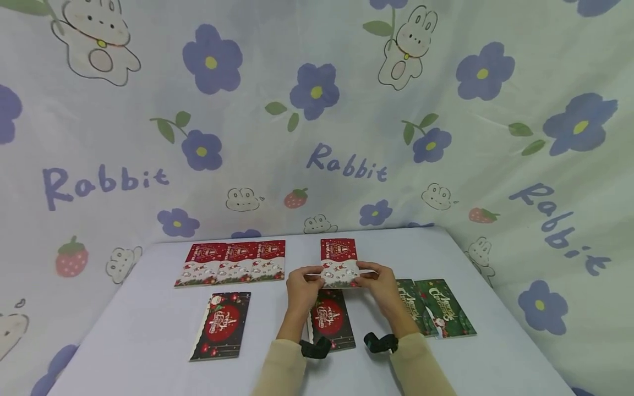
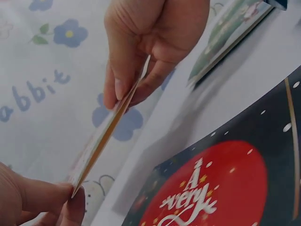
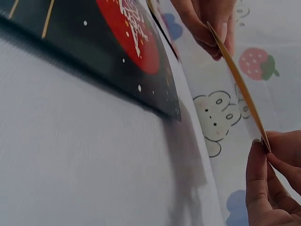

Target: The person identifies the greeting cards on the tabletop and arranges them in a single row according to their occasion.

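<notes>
A red-and-white Christmas card [image 1: 339, 264] is held up off the table between both hands. My left hand [image 1: 301, 291] pinches its left edge between thumb and fingers, while my right hand [image 1: 380, 287] pinches the right edge. Seen edge-on in the left wrist view, the card [image 2: 106, 134] shows a tan inner side and a slightly parted fold. The right wrist view also has the card [image 3: 242, 87] edge-on, with the right hand [image 3: 275, 181] at its lower end. Below the hands lies a black card with a red circle [image 1: 331, 319], partly covered by the left arm.
Several overlapping red-and-white cards [image 1: 235, 263] lie at the back left of the white table [image 1: 148, 330]. Another black card [image 1: 221, 325] lies in front of them. Two green cards [image 1: 446, 308] overlap at the right, one partly behind the right arm. A patterned curtain [image 1: 257, 121] hangs behind.
</notes>
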Motion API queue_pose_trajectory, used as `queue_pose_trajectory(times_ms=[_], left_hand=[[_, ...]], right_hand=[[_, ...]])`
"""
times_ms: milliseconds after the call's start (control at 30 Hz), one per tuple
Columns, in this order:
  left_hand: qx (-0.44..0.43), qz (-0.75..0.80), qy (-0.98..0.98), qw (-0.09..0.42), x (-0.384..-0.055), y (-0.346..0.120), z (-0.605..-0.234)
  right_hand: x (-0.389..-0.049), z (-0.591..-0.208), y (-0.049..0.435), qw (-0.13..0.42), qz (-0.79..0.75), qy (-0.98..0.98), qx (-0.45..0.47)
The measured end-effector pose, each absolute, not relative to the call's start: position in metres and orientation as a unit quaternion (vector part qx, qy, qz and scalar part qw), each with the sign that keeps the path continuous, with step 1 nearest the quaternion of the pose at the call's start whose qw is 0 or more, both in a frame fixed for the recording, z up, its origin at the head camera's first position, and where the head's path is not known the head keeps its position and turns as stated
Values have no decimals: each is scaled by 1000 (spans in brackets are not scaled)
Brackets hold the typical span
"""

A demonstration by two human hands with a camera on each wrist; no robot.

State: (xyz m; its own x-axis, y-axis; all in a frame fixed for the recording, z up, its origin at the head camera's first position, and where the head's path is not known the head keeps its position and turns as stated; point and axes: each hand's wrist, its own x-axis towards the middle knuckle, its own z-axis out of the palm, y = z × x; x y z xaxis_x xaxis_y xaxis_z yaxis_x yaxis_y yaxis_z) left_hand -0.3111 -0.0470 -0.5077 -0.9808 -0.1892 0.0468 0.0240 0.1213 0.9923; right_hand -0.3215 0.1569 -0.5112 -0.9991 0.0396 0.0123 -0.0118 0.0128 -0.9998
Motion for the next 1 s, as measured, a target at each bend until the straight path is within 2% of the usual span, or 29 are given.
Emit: queue_pose_trajectory(times_ms=[367,567,1000], left_hand=[[91,-659,-739,105,-311,-64,-504],[97,-625,-762,135,-315,-76,-504],[91,-549,-817,152,-338,-99,-499]], right_hand=[[-329,-505,131,18,693,-720,7],[-335,-506,116,19,684,-729,12],[-355,-498,92,19,649,-761,13]])
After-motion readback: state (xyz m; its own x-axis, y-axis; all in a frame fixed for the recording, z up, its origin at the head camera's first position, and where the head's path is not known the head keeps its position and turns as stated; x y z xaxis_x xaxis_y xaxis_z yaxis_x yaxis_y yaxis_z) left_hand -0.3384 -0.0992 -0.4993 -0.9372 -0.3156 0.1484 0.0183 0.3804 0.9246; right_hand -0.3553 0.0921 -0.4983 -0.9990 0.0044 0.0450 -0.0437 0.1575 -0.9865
